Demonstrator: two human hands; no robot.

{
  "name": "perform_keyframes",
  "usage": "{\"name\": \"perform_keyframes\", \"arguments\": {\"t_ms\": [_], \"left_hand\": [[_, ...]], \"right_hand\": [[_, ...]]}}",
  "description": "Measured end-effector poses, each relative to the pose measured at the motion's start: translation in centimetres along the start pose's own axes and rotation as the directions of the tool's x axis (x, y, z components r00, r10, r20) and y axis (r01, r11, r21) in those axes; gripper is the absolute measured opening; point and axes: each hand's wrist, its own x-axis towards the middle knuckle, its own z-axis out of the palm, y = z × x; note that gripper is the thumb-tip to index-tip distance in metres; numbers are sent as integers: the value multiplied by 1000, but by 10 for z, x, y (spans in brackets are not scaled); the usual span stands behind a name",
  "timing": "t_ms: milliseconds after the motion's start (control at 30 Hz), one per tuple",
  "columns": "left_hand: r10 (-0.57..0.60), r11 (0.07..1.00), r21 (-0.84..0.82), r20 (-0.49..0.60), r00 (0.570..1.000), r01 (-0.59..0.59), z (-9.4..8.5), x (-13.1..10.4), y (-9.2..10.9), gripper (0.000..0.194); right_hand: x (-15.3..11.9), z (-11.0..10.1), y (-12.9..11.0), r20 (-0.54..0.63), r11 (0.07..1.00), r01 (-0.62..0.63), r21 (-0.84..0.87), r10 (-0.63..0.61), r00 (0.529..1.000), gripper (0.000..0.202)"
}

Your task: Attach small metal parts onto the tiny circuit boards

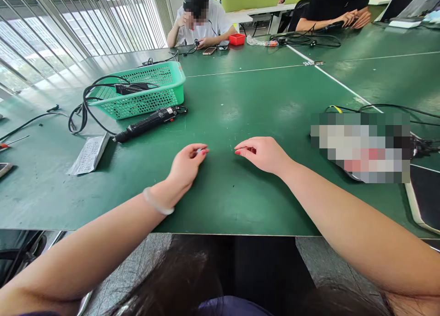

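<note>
My left hand [186, 166], with a pale bangle [154, 203] on its wrist, is closed just above the green table [223, 201]. Thumb and fingertips pinch together, and a tiny pale bit shows between them, too small to name. Facing it across a short gap, my right hand [264, 154] is also closed, thumb and fingers drawn together at the tips. Whatever it may hold is hidden. Nearest to the left hand lies a black electric screwdriver [147, 124], its cable looping to a green plastic basket [137, 106].
A folded paper [90, 155] lies left of my hands. To the right are a blurred-out object [360, 146], cables and a dark, pale-edged device [426, 197]. Two people sit across the table, near a red box [237, 39] and a phone [209, 51].
</note>
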Motion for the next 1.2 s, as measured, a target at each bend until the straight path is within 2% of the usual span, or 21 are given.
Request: {"name": "perform_keyframes", "arguments": {"t_ms": [100,133,200,333,500,600,700,833,1000,1133,1200], "left_hand": [[-69,965,-236,184,980,112,52,11,6,10],[-81,941,-305,212,974,145,63,13,8,10],[-95,894,-404,252,963,194,74,14,11,11],[-115,857,-454,292,949,243,65,13,10,13],[-164,885,-380,285,944,268,55,13,9,15],[-172,909,-321,293,940,266,58,12,11,16],[-176,913,-304,306,935,272,59,11,13,17],[-186,906,-306,329,926,291,58,11,12,21],[-183,916,-280,342,922,286,57,11,9,33],[-187,919,-268,345,920,288,57,11,10,37],[-191,919,-262,358,914,294,56,11,11,39]], "right_hand": [[2,-4,5,-82,999,-26,-37,22,996,29],[2,-6,7,-103,998,-45,-51,40,994,31],[3,-10,10,-114,993,-92,-73,83,990,33],[5,-13,16,-27,977,-200,-79,199,980,26],[6,-17,20,88,954,-301,-5,300,950,24],[5,-20,19,159,960,-280,-22,280,947,22],[2,-21,15,185,975,-206,-81,218,958,30],[1,-18,11,217,992,-119,-44,126,968,21],[0,-17,11,176,992,-125,-27,128,976,24],[1,-16,9,191,992,-118,-44,125,974,10],[1,-15,7,202,992,-119,-40,125,971,9]]}}
